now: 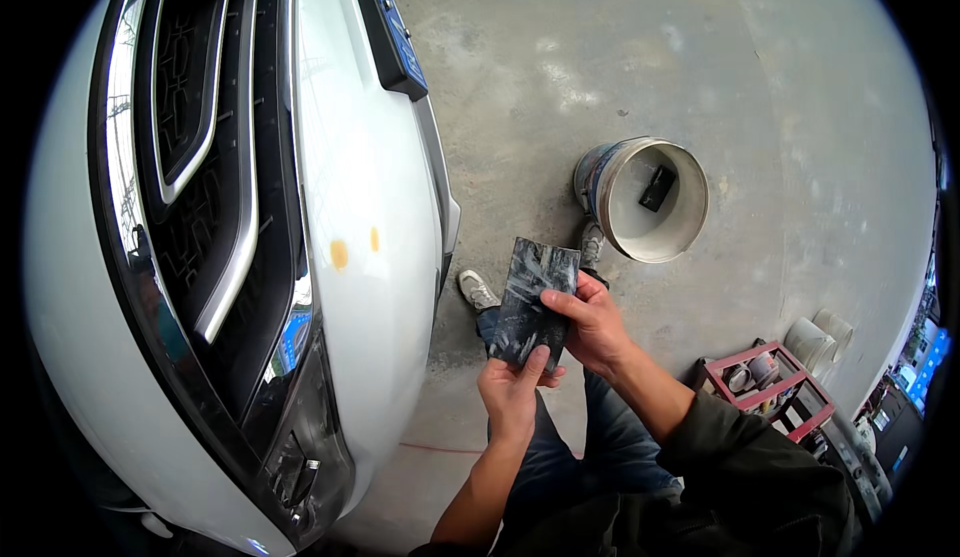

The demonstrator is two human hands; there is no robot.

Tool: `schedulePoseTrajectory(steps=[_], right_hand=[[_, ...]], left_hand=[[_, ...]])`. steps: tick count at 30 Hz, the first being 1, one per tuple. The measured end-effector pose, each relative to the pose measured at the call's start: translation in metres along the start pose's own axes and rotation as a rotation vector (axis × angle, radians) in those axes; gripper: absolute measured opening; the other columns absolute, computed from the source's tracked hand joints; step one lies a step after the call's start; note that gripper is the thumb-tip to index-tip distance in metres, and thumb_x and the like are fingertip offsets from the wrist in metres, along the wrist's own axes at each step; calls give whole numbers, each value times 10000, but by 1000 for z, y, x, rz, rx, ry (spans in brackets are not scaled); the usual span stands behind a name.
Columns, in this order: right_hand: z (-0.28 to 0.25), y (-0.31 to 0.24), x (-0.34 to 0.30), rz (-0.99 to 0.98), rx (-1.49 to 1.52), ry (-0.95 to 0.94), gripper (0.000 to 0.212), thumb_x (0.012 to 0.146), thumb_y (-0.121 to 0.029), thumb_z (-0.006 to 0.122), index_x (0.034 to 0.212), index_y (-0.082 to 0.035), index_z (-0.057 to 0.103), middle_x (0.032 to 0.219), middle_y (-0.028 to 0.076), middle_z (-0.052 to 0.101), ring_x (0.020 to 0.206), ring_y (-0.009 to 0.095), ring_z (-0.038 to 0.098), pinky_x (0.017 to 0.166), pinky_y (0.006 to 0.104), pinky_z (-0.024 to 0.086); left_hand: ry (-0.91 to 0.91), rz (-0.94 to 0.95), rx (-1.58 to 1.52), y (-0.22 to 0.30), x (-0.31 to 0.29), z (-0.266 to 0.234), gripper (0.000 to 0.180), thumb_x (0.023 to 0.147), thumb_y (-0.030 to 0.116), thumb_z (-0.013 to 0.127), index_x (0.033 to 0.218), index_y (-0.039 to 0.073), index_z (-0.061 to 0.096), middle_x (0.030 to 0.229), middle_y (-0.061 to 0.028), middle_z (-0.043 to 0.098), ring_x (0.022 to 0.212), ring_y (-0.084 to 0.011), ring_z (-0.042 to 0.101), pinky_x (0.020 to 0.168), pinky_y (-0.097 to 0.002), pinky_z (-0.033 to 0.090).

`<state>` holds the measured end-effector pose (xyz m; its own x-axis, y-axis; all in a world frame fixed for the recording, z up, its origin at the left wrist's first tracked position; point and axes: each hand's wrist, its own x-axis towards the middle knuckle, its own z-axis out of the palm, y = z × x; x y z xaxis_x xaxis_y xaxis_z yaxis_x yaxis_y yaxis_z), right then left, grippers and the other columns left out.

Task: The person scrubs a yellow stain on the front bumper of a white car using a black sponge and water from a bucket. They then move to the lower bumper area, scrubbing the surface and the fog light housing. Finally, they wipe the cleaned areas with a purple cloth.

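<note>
A dark rectangular sheet of sandpaper (pixel 531 287), streaked with whitish smears, is held in front of my legs. My left hand (pixel 510 393) pinches its lower edge, thumb on top. At its right edge, my right hand (pixel 597 329) is closed on it too, with the thumb lying across the face. The fingers beneath the sheet are mostly hidden. To the left stands the white car's front bumper (pixel 365 347), apart from both hands. Two yellowish-brown patches (pixel 339 254) mark its painted surface.
Beyond my feet, a round bucket (pixel 597 179) holds a small black block (pixel 657 188). A red-framed rack (pixel 770 390) with cans stands at the lower right, beside pale stacked containers (pixel 808 342). The number plate (pixel 392 29) juts out from the car.
</note>
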<state>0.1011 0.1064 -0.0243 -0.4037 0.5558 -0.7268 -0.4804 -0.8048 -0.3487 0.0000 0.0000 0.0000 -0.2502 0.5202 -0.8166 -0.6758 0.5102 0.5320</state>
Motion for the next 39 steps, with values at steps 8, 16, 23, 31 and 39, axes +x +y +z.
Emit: schedulePoseTrajectory(steps=[8, 16, 23, 31, 39], right_hand=[[18, 5, 10, 107, 22, 56, 179, 935, -13, 656, 1112, -24, 674, 1008, 57, 743, 856, 133, 702, 789, 298, 590], [33, -10, 25, 91, -40, 135, 151, 962, -22, 627, 1111, -31, 654, 999, 58, 740, 849, 150, 720, 779, 330, 618], [17, -5, 15, 140, -65, 168, 159, 989, -84, 635, 1140, -38, 644, 1031, 63, 741, 900, 168, 727, 819, 341, 612], [-13, -15, -12, -576, -1129, -145, 692, 852, -82, 658, 1515, -52, 463, 1560, 156, 470, 1402, 326, 495, 1153, 466, 412], [-3, -3, 3, -997, -1675, -553, 700, 769, -159, 748, 1445, -92, 578, 1444, 87, 623, 1286, 255, 638, 1018, 369, 556]], left_hand=[[-93, -195, -63, -14, -9, -20, 264, 1019, 254, 696, 1092, 0, 681, 969, -108, 739, 689, -212, 723, 609, -297, 574], [-184, -134, -106, -13, -16, -47, 272, 1059, 206, 623, 1249, 11, 619, 1142, -166, 711, 944, -215, 721, 764, -337, 596], [54, 899, 1031, 25, 11, -21, 515, 810, -116, 643, 1309, 6, 659, 1226, -154, 712, 1108, -284, 683, 936, -396, 565], [128, 349, 521, 16, 12, -19, 252, 1030, 137, 656, 908, -75, 716, 769, -129, 755, 634, -134, 698, 593, -269, 552], [-36, 103, 371, 49, -10, -11, 328, 1063, 222, 584, 1102, -72, 722, 868, -113, 746, 712, -108, 654, 660, -252, 528]])
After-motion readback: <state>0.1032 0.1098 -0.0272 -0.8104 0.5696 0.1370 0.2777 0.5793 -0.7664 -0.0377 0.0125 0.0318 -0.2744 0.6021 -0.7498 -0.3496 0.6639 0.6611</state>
